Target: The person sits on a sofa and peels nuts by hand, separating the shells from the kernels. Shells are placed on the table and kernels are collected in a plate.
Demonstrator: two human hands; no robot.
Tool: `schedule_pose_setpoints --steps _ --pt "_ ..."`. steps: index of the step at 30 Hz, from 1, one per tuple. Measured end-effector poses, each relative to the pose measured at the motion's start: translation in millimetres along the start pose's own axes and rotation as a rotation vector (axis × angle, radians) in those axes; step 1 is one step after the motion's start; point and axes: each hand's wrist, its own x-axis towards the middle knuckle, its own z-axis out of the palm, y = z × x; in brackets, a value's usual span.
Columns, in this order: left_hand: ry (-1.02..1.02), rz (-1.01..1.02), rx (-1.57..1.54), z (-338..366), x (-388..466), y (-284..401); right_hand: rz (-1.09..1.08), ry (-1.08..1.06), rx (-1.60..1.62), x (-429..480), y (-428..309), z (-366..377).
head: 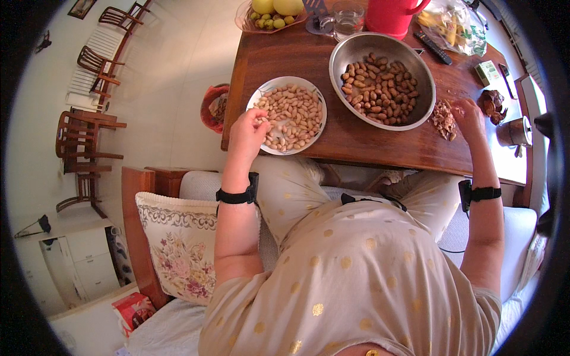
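My left hand (250, 131) is over the left rim of a white plate (285, 151) of shelled peanuts (296, 107), its thumb and fingers pinched around what looks like a pale peanut kernel. To the right of the plate, a steel bowl (383, 40) holds many unshelled brown peanuts (378, 89). My right hand (468, 118) is at a small heap of broken peanut shells (443, 119) right of the bowl, fingers curled; whether it holds a shell is hidden.
On the wooden table (285, 49) are a fruit bowl (249, 22), a glass mug (347, 22), a red pitcher (387, 18), a remote control (433, 46), a plastic bag (454, 29) and a lidded metal pot (512, 132). A red bin (209, 109) stands on the floor at left.
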Motion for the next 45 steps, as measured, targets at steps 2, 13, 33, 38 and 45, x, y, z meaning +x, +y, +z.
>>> schedule_pose_setpoints --steps 2,13,33,38,45 --pt "0.059 0.091 0.148 -5.8 0.6 -1.5 -0.003 0.000 -0.062 -1.2 0.8 4.7" --pt "-0.159 -0.043 0.566 10.0 -14.0 4.3 0.001 -0.004 0.000 -3.7 11.4 28.2" --pt "0.083 0.035 -0.011 28.1 -24.5 -8.9 0.145 0.021 -0.009 -10.8 19.1 26.5" --pt "0.078 0.065 -0.044 28.3 -30.4 5.8 0.032 0.122 0.512 -24.6 -15.0 9.6" --pt "-0.151 0.308 -0.407 44.3 -67.2 105.5 0.030 -0.620 1.417 -91.5 -151.8 -28.0"
